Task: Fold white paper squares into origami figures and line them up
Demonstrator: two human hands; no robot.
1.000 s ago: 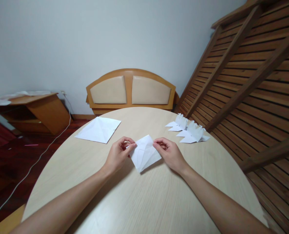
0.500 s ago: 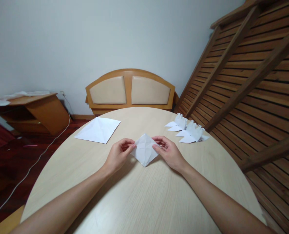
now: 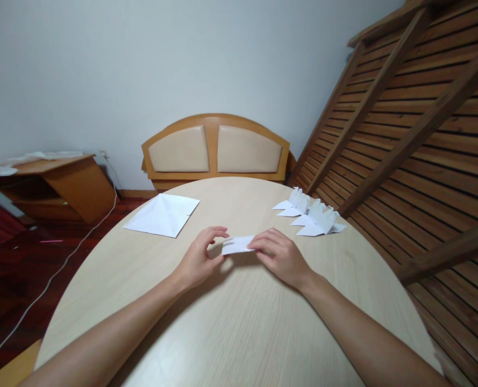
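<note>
A small piece of folded white paper (image 3: 237,245) is held low over the table, seen nearly edge-on as a narrow strip. My right hand (image 3: 281,255) pinches its right end between thumb and fingers. At the left end, my left hand (image 3: 200,258) has thumb and forefinger spread apart around the edge; the thumb tip lies close to the lower corner, and I cannot tell whether it touches.
On the round wooden table (image 3: 239,333), flat white paper sheets (image 3: 164,215) lie at the back left. Several folded paper figures (image 3: 319,217) stand at the back right. Beyond are a headboard (image 3: 216,148), a leaning slatted wooden frame (image 3: 420,134) and a low desk (image 3: 69,183).
The paper, earlier showing its diamond-shaped face between both hands, has tipped to a narrow strip. My left fingers have spread off its edge; the right hand has turned with fingers over the top.
</note>
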